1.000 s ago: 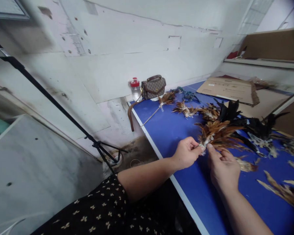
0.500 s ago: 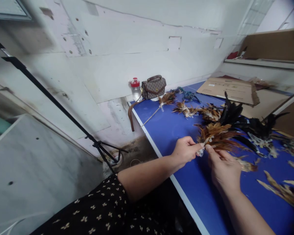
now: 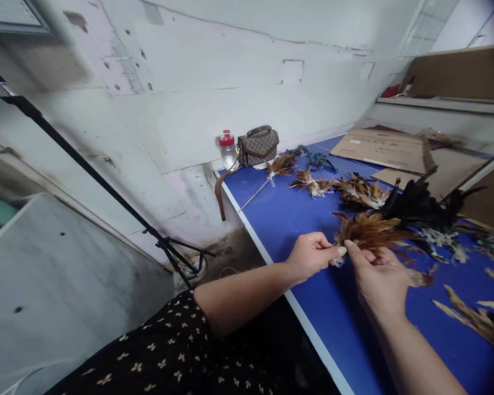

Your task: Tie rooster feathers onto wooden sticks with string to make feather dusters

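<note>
Over the blue table (image 3: 296, 219) my left hand (image 3: 310, 256) and my right hand (image 3: 376, 277) meet at the pale base of a bundle of brown feathers (image 3: 370, 230). The left thumb and fingers pinch the bundle's white quill end. My right hand's fingertips press on the same end from the right, and the feathers fan out above it. Black feathers (image 3: 415, 206) lie just behind the bundle.
More brown feather bunches (image 3: 313, 185) and one on a thin stick (image 3: 271, 173) lie farther back. A small brown handbag (image 3: 258, 146) and a red-capped jar (image 3: 227, 148) stand by the wall. Flat cardboard (image 3: 385, 149) lies at the back right, loose feathers (image 3: 473, 318) at the right. A black tripod (image 3: 107, 189) stands left of the table.
The feather bundle has been turned and lowered between my hands, its fan now flatter. The black feathers behind it have shifted right. Both hands stay at the bundle's base.
</note>
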The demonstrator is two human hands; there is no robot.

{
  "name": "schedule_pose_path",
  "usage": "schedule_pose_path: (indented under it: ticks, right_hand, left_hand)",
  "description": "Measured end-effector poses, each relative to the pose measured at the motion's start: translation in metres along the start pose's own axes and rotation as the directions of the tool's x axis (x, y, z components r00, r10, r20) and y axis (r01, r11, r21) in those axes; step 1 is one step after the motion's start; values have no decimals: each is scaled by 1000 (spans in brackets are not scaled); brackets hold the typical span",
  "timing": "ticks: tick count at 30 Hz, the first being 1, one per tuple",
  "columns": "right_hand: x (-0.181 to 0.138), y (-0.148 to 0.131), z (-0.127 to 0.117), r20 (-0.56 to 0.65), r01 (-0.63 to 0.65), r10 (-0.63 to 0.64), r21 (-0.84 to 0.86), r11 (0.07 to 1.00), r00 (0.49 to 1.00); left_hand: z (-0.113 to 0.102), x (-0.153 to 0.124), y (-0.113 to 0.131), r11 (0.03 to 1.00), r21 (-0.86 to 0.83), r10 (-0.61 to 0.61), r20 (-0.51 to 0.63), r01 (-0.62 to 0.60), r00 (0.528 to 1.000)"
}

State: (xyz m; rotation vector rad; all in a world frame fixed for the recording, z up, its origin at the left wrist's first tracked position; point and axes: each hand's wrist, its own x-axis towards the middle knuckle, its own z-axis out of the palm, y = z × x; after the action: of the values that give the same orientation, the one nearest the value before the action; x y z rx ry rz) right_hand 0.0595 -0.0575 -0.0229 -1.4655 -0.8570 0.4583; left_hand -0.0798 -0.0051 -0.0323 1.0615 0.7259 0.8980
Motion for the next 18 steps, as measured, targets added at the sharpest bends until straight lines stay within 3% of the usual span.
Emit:
schedule_pose_path:
  ticks: [4,8,10,14,18]
  right_hand:
    - [6,2,-4,3,-21,21,-148,989,1000]
    - [1,5,1,37,70,-74,105,992,997]
    - [-4,6,7,23,35,-41,230,973,999]
    - [-13,5,13,131,-132,94,321,938,987]
    - [-13,2,13,180,-216,158,369,904,971]
  left_hand:
    - [3,-1,3,1000,11,-20,-9,20,1000]
    - [6,6,6,1000,11,-11,-127,13,992]
    - [7,9,7,999,-42,-24,-159,18,987]
    - [7,9,8,978,-204,-65,-92,45,994]
    - [7,6,8,945,-314,-96,4,92,995]
